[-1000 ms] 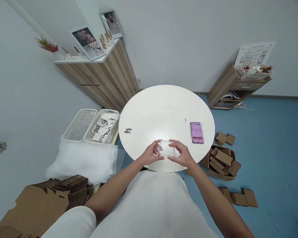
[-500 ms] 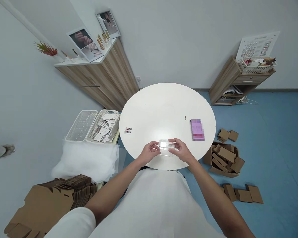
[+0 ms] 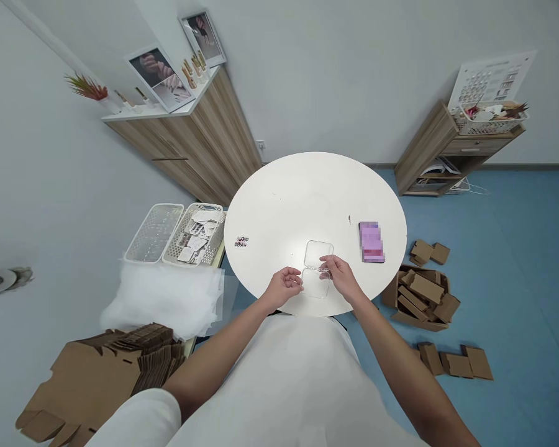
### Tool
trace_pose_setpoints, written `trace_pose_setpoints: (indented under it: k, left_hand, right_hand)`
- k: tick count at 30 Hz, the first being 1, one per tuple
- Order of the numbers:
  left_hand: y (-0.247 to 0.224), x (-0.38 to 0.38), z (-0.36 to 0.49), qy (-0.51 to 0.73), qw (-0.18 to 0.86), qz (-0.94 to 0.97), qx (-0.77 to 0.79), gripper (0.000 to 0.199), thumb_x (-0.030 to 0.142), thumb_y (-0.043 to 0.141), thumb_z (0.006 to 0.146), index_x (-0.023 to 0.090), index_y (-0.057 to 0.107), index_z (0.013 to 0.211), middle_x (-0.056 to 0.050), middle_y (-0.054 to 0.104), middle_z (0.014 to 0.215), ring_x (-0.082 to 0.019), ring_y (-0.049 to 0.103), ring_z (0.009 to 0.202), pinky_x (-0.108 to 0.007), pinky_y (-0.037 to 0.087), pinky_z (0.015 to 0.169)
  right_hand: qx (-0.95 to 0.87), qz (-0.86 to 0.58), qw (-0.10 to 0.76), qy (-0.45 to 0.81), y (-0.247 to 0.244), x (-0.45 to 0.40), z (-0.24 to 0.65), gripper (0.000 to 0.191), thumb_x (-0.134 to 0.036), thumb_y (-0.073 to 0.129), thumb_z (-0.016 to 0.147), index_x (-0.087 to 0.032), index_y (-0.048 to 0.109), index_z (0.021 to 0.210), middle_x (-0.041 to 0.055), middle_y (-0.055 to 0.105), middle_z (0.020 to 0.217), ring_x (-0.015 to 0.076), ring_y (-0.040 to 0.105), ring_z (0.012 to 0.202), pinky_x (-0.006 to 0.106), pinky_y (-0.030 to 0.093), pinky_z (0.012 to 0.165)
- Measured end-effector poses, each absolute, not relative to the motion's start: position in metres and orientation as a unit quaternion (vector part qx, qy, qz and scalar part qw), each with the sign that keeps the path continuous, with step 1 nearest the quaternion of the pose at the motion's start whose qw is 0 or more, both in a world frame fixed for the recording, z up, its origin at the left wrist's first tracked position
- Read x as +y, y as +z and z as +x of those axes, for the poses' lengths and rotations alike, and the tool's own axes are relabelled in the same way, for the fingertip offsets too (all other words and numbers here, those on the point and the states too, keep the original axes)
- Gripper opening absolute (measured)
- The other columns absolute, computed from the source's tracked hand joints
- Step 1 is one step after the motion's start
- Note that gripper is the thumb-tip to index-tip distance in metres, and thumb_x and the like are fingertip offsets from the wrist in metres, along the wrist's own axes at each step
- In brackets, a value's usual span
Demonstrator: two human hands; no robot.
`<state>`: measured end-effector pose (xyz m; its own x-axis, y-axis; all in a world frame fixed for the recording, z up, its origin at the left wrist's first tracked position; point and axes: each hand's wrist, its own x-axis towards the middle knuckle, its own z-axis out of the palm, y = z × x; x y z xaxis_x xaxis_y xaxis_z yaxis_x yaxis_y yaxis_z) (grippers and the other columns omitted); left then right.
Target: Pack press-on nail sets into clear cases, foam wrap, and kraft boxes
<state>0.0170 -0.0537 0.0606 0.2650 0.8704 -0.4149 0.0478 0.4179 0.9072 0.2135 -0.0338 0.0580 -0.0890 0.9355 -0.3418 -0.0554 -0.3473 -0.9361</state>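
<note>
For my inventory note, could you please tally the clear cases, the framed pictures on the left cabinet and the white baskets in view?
Clear case: 1
Framed pictures: 2
White baskets: 3
Total: 6

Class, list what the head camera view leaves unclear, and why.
Head view:
Clear case: part near the hinge, covered by the right hand.
Purple item: surface details, lost to pixelation.
Small pieces at the table's left: too small to identify.
Cards: wording too small.
Far-left object: cut off by the picture's edge.
</note>
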Motion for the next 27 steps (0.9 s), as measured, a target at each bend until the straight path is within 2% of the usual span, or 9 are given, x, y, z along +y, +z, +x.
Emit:
trace_pose_setpoints:
  k: [5, 10, 15, 21, 27]
  left_hand:
    - [0.050, -0.054, 0.017, 0.325, 0.652, 0.418, 0.542, 0.037, 0.020, 0.071, 0.059, 0.014, 0.053, 0.090, -0.001, 0.057, 0.077, -0.007, 0.056, 0.061, -0.026, 0.046, 0.066]
    - [0.035, -0.055, 0.011, 0.338, 0.626, 0.390, 0.584, 0.034, 0.019, 0.068, 0.059, 0.015, 0.053, 0.089, -0.002, 0.059, 0.081, -0.011, 0.059, 0.067, -0.025, 0.045, 0.064]
    - [0.018, -0.054, 0.006, 0.330, 0.590, 0.381, 0.631, 0.031, 0.019, 0.068, 0.058, 0.015, 0.055, 0.086, -0.004, 0.060, 0.082, -0.011, 0.058, 0.065, -0.024, 0.044, 0.061]
    - [-0.004, -0.052, 0.006, 0.301, 0.573, 0.401, 0.648, 0.026, 0.019, 0.065, 0.060, 0.015, 0.057, 0.085, -0.004, 0.060, 0.083, -0.011, 0.057, 0.067, -0.025, 0.045, 0.063]
    - [-0.024, -0.047, 0.013, 0.276, 0.557, 0.387, 0.681, 0.024, 0.015, 0.064, 0.061, 0.015, 0.058, 0.084, -0.004, 0.060, 0.082, -0.010, 0.056, 0.065, -0.029, 0.047, 0.068]
  right_hand:
    - [-0.405, -0.546, 0.384, 0.625, 0.046, -0.036, 0.213, 0.050, -0.057, 0.036, 0.080, -0.020, 0.056, 0.107, 0.0063, 0.058, 0.088, 0.0134, 0.058, 0.069, 0.033, 0.052, 0.071]
    - [-0.399, -0.570, 0.373, 0.614, 0.031, -0.051, 0.215, 0.050, -0.052, 0.041, 0.080, -0.025, 0.043, 0.122, 0.0054, 0.055, 0.101, 0.0141, 0.060, 0.074, 0.036, 0.050, 0.077]
    - [-0.432, -0.571, 0.341, 0.609, 0.016, -0.070, 0.210, 0.050, -0.048, 0.051, 0.075, -0.025, 0.046, 0.119, 0.0052, 0.055, 0.105, 0.0165, 0.058, 0.084, 0.039, 0.048, 0.078]
    - [-0.433, -0.594, 0.309, 0.603, -0.003, -0.076, 0.198, 0.052, -0.046, 0.052, 0.074, -0.024, 0.046, 0.121, 0.0062, 0.052, 0.109, 0.0161, 0.055, 0.088, 0.036, 0.046, 0.080]
    - [-0.449, -0.622, 0.285, 0.575, -0.025, -0.072, 0.193, 0.053, -0.049, 0.052, 0.073, -0.025, 0.047, 0.121, 0.0051, 0.049, 0.099, 0.0171, 0.052, 0.083, 0.037, 0.046, 0.078]
